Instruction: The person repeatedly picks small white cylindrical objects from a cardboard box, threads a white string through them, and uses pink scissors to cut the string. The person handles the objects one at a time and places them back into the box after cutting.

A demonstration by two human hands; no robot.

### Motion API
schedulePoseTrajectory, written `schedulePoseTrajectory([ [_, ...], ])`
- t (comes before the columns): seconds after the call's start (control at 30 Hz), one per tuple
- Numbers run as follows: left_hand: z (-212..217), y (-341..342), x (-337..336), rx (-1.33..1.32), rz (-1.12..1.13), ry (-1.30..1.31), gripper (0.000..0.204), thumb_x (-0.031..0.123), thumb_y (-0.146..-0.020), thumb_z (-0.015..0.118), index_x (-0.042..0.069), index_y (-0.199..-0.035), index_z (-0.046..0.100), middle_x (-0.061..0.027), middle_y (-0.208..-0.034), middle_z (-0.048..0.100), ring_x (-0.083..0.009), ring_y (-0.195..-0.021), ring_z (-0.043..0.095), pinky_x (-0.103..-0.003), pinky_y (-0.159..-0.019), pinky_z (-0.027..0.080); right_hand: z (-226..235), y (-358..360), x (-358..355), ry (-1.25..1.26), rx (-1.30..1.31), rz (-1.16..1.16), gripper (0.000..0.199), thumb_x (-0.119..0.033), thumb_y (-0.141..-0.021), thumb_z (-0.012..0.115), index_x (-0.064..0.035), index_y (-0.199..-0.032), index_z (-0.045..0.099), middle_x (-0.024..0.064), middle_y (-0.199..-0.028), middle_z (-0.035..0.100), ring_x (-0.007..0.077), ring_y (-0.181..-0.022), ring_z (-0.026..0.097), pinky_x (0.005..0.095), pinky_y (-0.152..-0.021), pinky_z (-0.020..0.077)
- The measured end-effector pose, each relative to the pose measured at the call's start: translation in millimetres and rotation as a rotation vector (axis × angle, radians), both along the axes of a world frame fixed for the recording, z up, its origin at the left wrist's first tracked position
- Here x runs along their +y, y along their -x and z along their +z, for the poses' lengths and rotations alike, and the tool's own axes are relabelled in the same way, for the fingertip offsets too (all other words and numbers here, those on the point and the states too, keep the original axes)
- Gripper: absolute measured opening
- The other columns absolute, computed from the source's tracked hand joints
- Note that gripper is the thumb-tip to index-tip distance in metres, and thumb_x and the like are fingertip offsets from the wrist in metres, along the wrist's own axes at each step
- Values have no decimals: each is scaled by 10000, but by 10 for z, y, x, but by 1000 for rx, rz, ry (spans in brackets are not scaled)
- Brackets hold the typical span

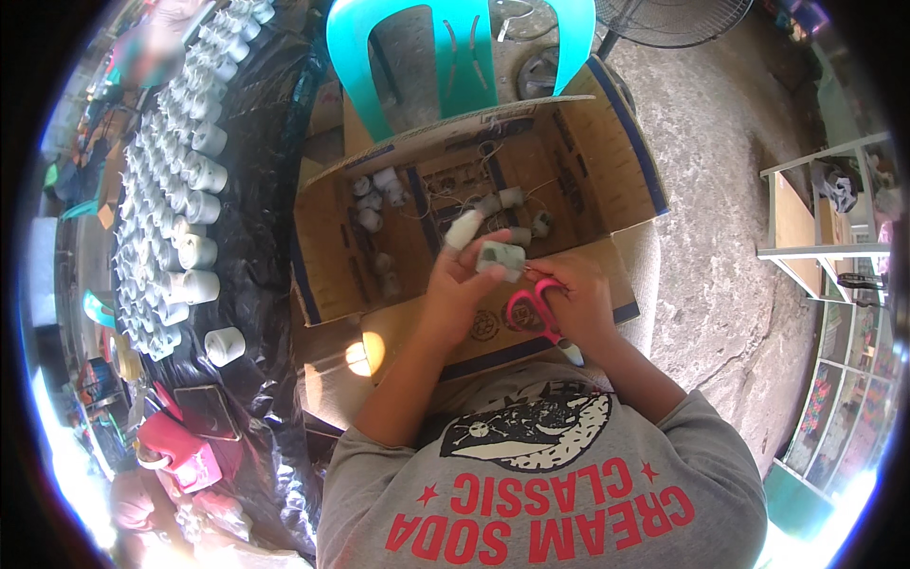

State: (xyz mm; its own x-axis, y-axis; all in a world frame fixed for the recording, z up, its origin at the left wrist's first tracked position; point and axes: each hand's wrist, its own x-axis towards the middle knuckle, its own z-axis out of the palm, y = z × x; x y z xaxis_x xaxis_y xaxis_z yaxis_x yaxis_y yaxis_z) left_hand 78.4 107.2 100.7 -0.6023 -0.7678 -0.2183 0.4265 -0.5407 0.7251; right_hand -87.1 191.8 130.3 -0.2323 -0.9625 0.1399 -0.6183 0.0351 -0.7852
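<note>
Over the open cardboard box (379, 302), my left hand (457, 296) holds a short whitish-green candle (500, 261) between thumb and fingers. A white covering (464, 230) wraps one fingertip of that hand. My right hand (574, 296) is closed around pink-handled scissors (524, 311), whose handles point toward the left hand. Its fingertips pinch at the candle's right end; what they grip there is too small to make out. Inside the box lie several short white candles (370, 218) and loose strings (486, 152), some near the candle in my hand.
A turquoise plastic chair (464, 71) stands beyond the box, with a fan (675, 19) to its right. On black plastic sheeting (270, 284) at the left, many white candles (196, 251) stand in rows, and one (225, 346) sits apart. Shelves (825, 251) line the right side.
</note>
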Motion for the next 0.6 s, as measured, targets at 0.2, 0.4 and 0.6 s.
schedulePoseTrajectory([
  [0.2,95,46,67,-58,-52,41,789,-23,-825,688,100,-1473,256,-161,-1379,484,-235,-1191,547,-380,-1015,453,34,-4,18,-13,-7,-7,320,-3,-711,649,-87,-1020,656,77,-899,702,298,-890,629,411,-848,437],
  [0.4,61,80,163,-29,-51,-57,809,-25,-860,649,138,-1506,189,-155,-1398,464,-237,-1200,539,-380,-999,468,95,-61,33,-185,-151,-23,368,-10,-716,679,-80,-1070,608,100,-972,675,302,-890,640,402,-814,501],
  [0.6,-88,142,319,-269,-133,481,948,50,-815,739,137,-1524,116,-142,-1348,523,-247,-1179,562,-371,-984,478,280,75,115,-25,-40,113,382,37,-727,658,-71,-1093,672,104,-965,633,271,-890,655,345,-742,536],
])
